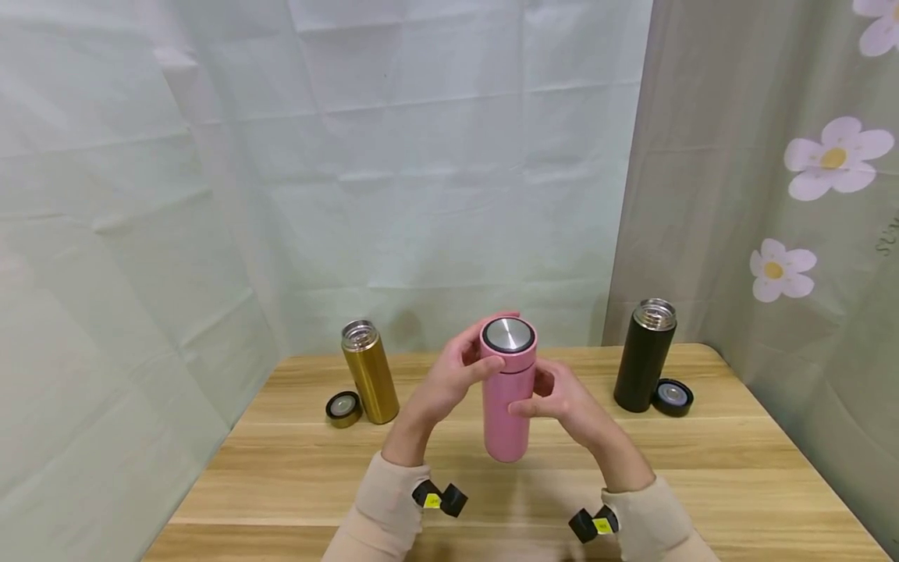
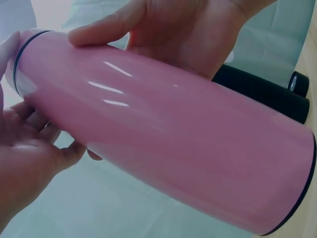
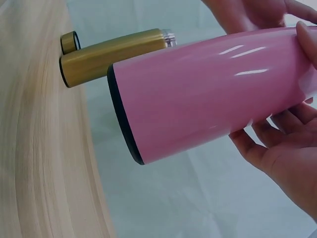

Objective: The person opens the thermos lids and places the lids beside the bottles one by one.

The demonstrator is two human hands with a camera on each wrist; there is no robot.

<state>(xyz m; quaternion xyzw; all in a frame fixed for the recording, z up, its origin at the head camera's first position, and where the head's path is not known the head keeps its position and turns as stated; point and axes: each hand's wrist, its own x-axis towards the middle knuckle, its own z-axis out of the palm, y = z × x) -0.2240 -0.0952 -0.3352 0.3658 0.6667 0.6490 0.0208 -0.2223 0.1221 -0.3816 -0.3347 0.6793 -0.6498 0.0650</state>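
A pink thermos bottle (image 1: 507, 414) is held up above the table, nearly upright, its pink lid (image 1: 520, 361) with a brushed-metal top seated on the body. My left hand (image 1: 453, 376) grips it at the lid, thumb across the front near the seam. Lower down, my right hand (image 1: 570, 400) holds the body from the right side, its thumb on the front. The right wrist view shows the bottle's dark base (image 3: 125, 116) off the wooden surface. Parts of the fingers of both hands are hidden behind the bottle.
At the left stands an open gold thermos (image 1: 374, 378) with its lid (image 1: 343, 409) beside it. An open black thermos (image 1: 642, 363) stands at the right, its black lid (image 1: 672, 396) next to it. Pale curtains (image 1: 435, 195) hang behind the wooden table (image 1: 281, 468).
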